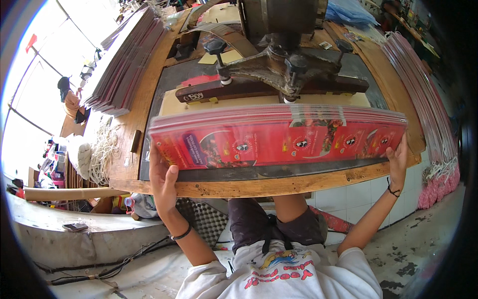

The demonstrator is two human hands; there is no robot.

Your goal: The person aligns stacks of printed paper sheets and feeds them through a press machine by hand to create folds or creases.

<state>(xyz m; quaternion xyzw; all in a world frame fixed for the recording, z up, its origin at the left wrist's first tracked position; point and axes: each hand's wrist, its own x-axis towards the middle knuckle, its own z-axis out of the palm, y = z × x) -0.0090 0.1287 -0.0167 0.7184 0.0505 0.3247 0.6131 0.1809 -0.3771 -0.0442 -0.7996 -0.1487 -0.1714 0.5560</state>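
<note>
A thick stack of red printed plastic packaging [271,149] spans the space between my two hands, its many layered edges showing along the top. My left hand [163,174] grips its left end, thumb up and fingers partly hidden against the end. At the opposite end, my right hand [398,155] holds the stack with its thumb and fingers around the corner. Just beyond the stack stands a press with a metal spider-shaped bracket [279,70], black knobs and a dark crossbar [199,92]. Pale board [172,102] lies beneath that bar.
The table has a wooden front edge [259,187] and a dark top. Piles of flat packaging stand at the left [124,65] and right [423,94]. White cords [103,149] hang at the left. Another person [72,102] is at the far left; a phone [74,227] lies on a ledge.
</note>
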